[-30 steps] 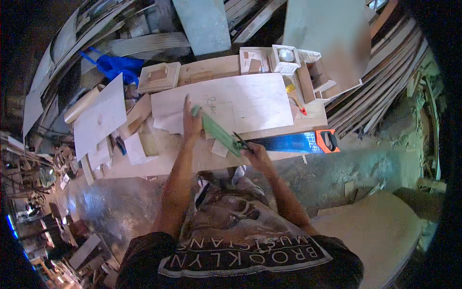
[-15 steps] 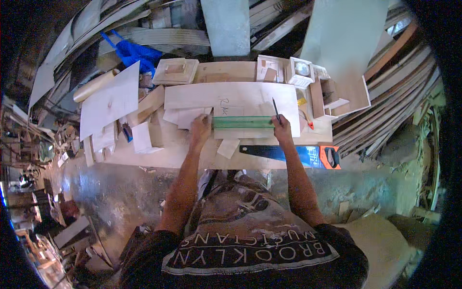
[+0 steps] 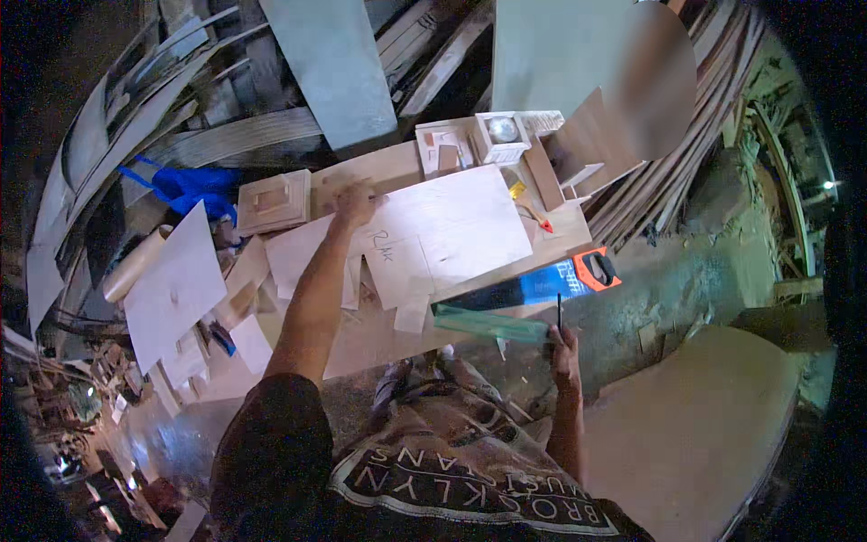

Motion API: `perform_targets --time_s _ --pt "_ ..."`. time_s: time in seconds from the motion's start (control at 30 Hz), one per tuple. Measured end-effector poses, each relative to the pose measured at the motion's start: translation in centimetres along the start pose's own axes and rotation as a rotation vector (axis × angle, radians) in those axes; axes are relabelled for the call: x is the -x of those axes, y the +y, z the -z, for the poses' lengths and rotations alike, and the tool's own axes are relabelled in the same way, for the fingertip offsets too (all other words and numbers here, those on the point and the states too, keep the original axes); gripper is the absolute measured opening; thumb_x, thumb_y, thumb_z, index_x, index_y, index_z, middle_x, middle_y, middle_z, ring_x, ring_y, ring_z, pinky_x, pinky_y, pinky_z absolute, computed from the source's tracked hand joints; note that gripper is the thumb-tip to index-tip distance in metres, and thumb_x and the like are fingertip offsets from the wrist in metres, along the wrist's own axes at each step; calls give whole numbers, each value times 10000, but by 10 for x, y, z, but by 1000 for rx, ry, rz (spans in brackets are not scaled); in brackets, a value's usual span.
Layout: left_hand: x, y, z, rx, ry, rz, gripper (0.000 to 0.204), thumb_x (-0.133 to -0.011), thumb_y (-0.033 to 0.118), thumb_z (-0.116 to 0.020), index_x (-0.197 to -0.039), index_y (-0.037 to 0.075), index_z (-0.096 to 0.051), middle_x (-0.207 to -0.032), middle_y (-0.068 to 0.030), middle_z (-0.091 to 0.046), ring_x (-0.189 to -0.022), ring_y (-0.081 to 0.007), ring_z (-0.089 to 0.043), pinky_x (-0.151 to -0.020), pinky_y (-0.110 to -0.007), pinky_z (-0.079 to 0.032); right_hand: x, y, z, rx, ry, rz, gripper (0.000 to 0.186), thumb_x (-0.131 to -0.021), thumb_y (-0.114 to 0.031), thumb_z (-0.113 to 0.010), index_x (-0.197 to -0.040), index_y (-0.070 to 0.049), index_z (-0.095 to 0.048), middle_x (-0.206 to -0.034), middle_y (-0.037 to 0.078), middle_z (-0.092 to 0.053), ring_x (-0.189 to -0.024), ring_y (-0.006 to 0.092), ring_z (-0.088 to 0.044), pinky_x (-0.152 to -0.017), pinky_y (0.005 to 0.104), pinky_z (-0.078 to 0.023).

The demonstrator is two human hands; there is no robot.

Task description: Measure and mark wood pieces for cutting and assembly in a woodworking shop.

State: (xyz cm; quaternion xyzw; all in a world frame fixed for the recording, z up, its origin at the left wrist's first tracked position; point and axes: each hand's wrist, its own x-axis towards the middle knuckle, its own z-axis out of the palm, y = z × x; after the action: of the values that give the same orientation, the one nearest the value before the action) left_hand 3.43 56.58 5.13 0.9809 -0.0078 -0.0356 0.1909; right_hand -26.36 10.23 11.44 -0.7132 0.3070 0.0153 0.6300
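Note:
My left hand (image 3: 357,204) reaches to the far side of the workbench. Its slightly blurred fingers are closed at the far left corner of a pale flat wooden panel (image 3: 465,221), which has pencil writing and lines on it. Close to the bench's front edge, my right hand (image 3: 564,354) grips the right end of a translucent green ruler (image 3: 492,323). A dark pencil (image 3: 559,312) sticks up from the same fingers. The ruler hangs just in front of a handsaw (image 3: 533,285) with a blue blade and an orange-and-black handle.
Another pale panel (image 3: 293,262) lies left of the marked one. A framed wooden piece (image 3: 274,202), a white box with a round inset (image 3: 502,132) and a red-tipped tool (image 3: 542,219) sit on the bench. A blue cloth bag (image 3: 190,190) lies behind, near stacked wood strips.
My left hand has left the ruler for the panel's far corner. My right hand has drawn the ruler and pencil off the panel toward me. The view has tilted, and the panels have shifted apart.

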Motion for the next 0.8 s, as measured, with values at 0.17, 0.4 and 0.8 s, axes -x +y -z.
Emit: perform_targets --time_s 0.17,0.4,0.8 --pt "11 -9 9 56 192 -218 359 -876 423 -646 -1003 87 -663 -1033 -184 -665 -1033 -369 -611 -927 -518 -426 22 32 13 -150 -43 -130 195 -982 -277 -557 -847 -138 -541 -625 -60 -433 -504 63 -385 -457 261 -279" --pt "64 15 63 180 0 -62 346 -920 398 -589 -950 56 -634 -946 -213 -658 -911 -384 -644 -787 -477 -489 18 11 3 -91 -11 -161 187 -973 -275 -572 -842 -148 -534 -632 -66 -406 -502 62 -373 -468 254 -293" --pt "185 -48 44 562 345 578 380 -946 343 -549 -1015 -20 -640 -968 -248 -658 -943 -419 -629 -816 -475 -482 -3 -44 -4 -117 -219 -58 184 -955 -290 -606 -859 -136 -574 -621 -78 -403 -503 44 -366 -468 246 -283"
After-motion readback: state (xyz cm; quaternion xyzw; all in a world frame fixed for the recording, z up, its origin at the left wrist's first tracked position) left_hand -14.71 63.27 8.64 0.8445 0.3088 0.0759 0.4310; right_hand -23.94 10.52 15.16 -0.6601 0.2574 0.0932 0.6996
